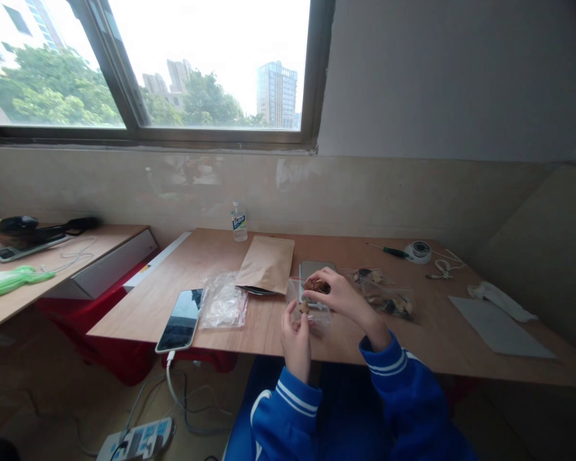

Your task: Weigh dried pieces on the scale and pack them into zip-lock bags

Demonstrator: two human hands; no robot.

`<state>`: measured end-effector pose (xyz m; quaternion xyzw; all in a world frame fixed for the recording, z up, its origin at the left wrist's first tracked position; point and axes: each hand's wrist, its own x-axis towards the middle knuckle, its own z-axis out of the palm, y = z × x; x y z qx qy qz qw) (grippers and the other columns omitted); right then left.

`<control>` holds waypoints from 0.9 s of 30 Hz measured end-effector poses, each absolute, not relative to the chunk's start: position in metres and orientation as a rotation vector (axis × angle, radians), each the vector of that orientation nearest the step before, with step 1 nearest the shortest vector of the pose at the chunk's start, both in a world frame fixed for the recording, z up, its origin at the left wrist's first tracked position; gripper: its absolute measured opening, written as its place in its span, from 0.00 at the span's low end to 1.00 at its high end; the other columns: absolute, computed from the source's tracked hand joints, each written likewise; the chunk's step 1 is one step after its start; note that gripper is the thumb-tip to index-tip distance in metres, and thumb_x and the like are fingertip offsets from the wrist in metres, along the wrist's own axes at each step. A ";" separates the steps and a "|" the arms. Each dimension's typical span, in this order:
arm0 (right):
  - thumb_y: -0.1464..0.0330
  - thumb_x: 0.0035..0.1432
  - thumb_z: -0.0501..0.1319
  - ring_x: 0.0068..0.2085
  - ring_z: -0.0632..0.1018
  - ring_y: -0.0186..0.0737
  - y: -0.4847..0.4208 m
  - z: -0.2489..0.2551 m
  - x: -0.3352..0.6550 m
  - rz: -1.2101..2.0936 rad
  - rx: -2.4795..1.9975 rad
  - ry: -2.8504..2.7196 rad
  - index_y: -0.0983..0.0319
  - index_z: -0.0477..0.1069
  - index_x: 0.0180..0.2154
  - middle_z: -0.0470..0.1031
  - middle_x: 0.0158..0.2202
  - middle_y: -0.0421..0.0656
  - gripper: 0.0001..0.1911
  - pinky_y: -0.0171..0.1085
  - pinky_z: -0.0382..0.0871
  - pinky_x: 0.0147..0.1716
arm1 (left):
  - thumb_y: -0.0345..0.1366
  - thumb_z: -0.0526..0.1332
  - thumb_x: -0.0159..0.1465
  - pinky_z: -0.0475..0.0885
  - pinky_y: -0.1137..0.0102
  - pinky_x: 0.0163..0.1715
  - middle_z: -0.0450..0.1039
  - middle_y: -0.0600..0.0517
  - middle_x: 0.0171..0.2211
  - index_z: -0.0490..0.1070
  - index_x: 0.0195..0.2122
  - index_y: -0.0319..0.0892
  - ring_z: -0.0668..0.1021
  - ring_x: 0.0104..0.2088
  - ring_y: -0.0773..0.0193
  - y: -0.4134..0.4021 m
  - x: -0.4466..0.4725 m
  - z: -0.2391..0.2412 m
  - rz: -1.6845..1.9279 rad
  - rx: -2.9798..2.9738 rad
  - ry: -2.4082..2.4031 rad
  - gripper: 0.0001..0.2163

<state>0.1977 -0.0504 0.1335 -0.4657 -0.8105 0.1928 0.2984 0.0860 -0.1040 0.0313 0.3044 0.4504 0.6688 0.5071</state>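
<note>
Near the table's front edge, my left hand (pixel 296 333) is closed on a small clear plastic bag (pixel 320 318) with a light brown dried piece showing in it. My right hand (pixel 338 294) arches over the bag's upper part, its fingers curled around reddish-brown dried pieces (pixel 318 285). Just behind the hands lies a flat grey device, probably a scale (pixel 317 267), partly hidden. To the right are filled clear bags (pixel 391 302) with dark and pale dried pieces. A brown paper pouch (pixel 267 262) lies to the left of the hands.
Flat clear zip bags (pixel 224 301) and a charging phone (pixel 180 322) lie on the left. A water bottle (pixel 239 223) stands at the back. A screwdriver (pixel 388 250), a white dome camera (pixel 418 251), a grey sheet (pixel 502 328) and a white cloth (pixel 502 301) are on the right.
</note>
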 end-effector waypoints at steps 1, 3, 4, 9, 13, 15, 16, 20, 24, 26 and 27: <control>0.63 0.53 0.64 0.39 0.73 0.41 -0.051 0.132 0.197 0.430 -1.274 -2.138 0.60 0.72 0.36 0.70 0.37 0.43 0.10 0.39 0.68 0.39 | 0.42 0.65 0.55 0.75 0.68 0.38 0.70 0.39 0.50 0.63 0.51 0.38 0.80 0.33 0.64 -0.104 0.087 0.032 1.608 0.728 1.079 0.24; 0.62 0.51 0.65 0.40 0.72 0.44 -0.050 0.126 0.193 0.272 -1.340 -2.139 0.60 0.72 0.35 0.69 0.37 0.44 0.10 0.41 0.68 0.39 | 0.41 0.66 0.55 0.75 0.68 0.38 0.70 0.40 0.50 0.62 0.51 0.39 0.80 0.33 0.65 -0.104 0.088 0.033 1.604 0.715 1.061 0.25; 0.61 0.51 0.65 0.40 0.72 0.44 -0.050 0.123 0.191 0.222 -1.358 -2.155 0.60 0.72 0.34 0.69 0.37 0.45 0.11 0.42 0.68 0.39 | 0.41 0.66 0.54 0.75 0.68 0.38 0.70 0.40 0.50 0.62 0.51 0.39 0.80 0.33 0.65 -0.104 0.089 0.034 1.608 0.709 1.048 0.25; 0.57 0.61 0.53 0.39 0.72 0.43 -0.051 0.118 0.184 0.283 -1.281 -2.125 0.60 0.70 0.34 0.68 0.37 0.46 0.15 0.45 0.69 0.42 | 0.41 0.66 0.54 0.75 0.69 0.38 0.73 0.43 0.45 0.61 0.52 0.39 0.80 0.33 0.64 -0.105 0.092 0.035 1.603 0.694 1.003 0.27; 0.57 0.66 0.44 0.46 0.71 0.43 -0.053 0.124 0.183 0.257 -1.186 -1.801 0.59 0.68 0.42 0.68 0.42 0.47 0.19 0.47 0.65 0.49 | 0.41 0.67 0.53 0.75 0.67 0.39 0.75 0.44 0.40 0.59 0.53 0.38 0.80 0.32 0.63 -0.106 0.092 0.036 1.595 0.677 1.002 0.29; 0.57 0.66 0.43 0.48 0.71 0.43 -0.055 0.126 0.183 0.284 -1.174 -1.712 0.59 0.67 0.45 0.69 0.44 0.48 0.19 0.47 0.64 0.52 | 0.41 0.67 0.53 0.75 0.66 0.39 0.74 0.43 0.42 0.60 0.53 0.38 0.80 0.32 0.63 -0.105 0.092 0.036 1.600 0.677 1.013 0.29; 0.57 0.65 0.43 0.50 0.71 0.43 -0.055 0.126 0.184 0.347 -1.169 -1.738 0.58 0.66 0.47 0.70 0.46 0.48 0.20 0.46 0.64 0.52 | 0.41 0.67 0.53 0.76 0.66 0.38 0.74 0.43 0.44 0.60 0.52 0.39 0.80 0.32 0.63 -0.105 0.092 0.036 1.602 0.680 1.017 0.28; 0.55 0.64 0.47 0.55 0.68 0.42 -0.058 0.124 0.196 0.611 -1.149 -1.937 0.58 0.65 0.53 0.68 0.54 0.47 0.22 0.44 0.61 0.56 | 0.43 0.68 0.52 0.77 0.67 0.36 0.71 0.42 0.47 0.62 0.51 0.40 0.80 0.33 0.62 -0.105 0.089 0.037 1.602 0.700 1.020 0.28; 0.54 0.60 0.52 0.57 0.68 0.45 -0.068 0.111 0.218 0.645 -1.265 -1.836 0.58 0.67 0.51 0.68 0.54 0.48 0.22 0.47 0.59 0.57 | 0.44 0.68 0.52 0.77 0.67 0.36 0.72 0.42 0.47 0.62 0.51 0.40 0.80 0.34 0.61 -0.104 0.087 0.039 1.588 0.699 1.022 0.28; 0.54 0.54 0.60 0.57 0.68 0.48 -0.076 0.096 0.226 0.767 -1.333 -1.782 0.58 0.64 0.54 0.67 0.56 0.50 0.28 0.48 0.61 0.56 | 0.44 0.68 0.52 0.77 0.67 0.35 0.70 0.41 0.49 0.63 0.50 0.40 0.80 0.33 0.62 -0.105 0.086 0.039 1.577 0.707 1.025 0.27; 0.55 0.50 0.64 0.56 0.69 0.49 -0.080 0.086 0.228 0.848 -1.348 -1.744 0.58 0.61 0.56 0.66 0.56 0.51 0.34 0.49 0.62 0.55 | 0.44 0.68 0.52 0.77 0.67 0.34 0.69 0.41 0.50 0.63 0.50 0.40 0.80 0.33 0.62 -0.105 0.086 0.039 1.565 0.719 1.032 0.27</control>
